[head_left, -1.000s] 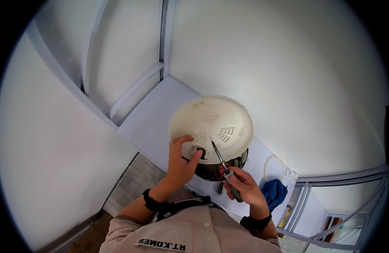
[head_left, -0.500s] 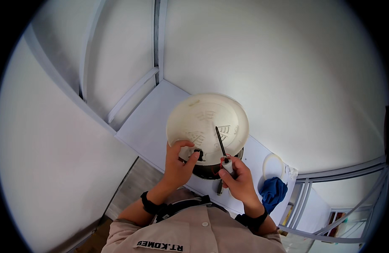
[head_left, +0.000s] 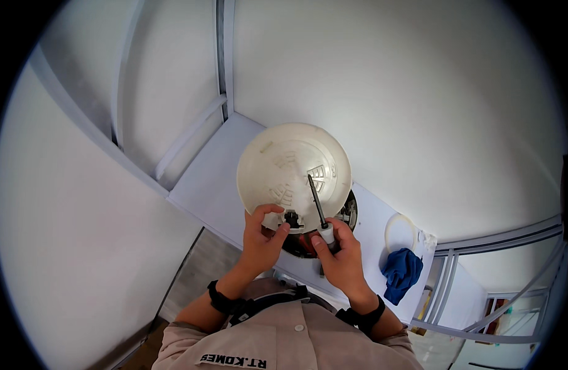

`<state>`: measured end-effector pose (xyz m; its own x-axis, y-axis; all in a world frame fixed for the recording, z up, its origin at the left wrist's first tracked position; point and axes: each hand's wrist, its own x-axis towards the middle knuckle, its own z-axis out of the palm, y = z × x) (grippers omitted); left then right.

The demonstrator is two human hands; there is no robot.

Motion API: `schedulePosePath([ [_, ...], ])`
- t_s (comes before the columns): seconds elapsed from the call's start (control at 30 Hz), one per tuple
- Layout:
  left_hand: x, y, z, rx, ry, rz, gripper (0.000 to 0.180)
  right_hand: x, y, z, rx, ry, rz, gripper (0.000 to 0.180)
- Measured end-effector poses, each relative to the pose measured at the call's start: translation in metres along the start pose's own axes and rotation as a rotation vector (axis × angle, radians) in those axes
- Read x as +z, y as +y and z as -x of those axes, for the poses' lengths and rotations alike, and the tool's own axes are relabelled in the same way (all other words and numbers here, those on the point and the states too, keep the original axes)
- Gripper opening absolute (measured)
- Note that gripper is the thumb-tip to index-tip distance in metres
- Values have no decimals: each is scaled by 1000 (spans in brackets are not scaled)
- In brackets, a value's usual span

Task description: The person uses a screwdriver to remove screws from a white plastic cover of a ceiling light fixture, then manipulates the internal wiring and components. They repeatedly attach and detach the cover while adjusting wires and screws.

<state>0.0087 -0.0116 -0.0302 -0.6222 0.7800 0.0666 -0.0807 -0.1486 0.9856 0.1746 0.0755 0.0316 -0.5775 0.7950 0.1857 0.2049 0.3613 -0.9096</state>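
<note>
White surface (head_left: pixel 200 179) is lying below L hand (head_left: pixel 265 237) + R hand (head_left: pixel 344 253). Rnd cream cover (head_left: pixel 296 145) is extending beyond L hand, which is pinching its near rim. R hand is gripping screwdriver (head_left: pixel 319 208), tip pointing away; if slipping, could be scratching cover. Blk fitting (head_left: pixel 290 218) is sitting by L hand.

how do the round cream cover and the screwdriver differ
The cream cover is broad and round; the screwdriver is slim and straight. The cover is mostly pale, while the screwdriver has a dark shaft and whitish handle front. The left hand is on the cover's near edge; the right hand grips the screwdriver's handle. Both have a hand on them.
</note>
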Motion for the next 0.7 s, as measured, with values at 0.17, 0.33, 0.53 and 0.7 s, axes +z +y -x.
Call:
schedulePosePath([
  [0.17,1,-6,2,131,41,-62,40,0,-3,9,-24,-22,-36,35],
  [0.33,4,-9,4,178,30,2,45,6,-3,12,20,18,46,34],
  [0.53,1,-25,7,61,-27,144,47,20,9,10,29,175,-30,29],
  [0.7,8,-42,3,270,58,213,59,22,7,11,-10,232,-23,24],
])
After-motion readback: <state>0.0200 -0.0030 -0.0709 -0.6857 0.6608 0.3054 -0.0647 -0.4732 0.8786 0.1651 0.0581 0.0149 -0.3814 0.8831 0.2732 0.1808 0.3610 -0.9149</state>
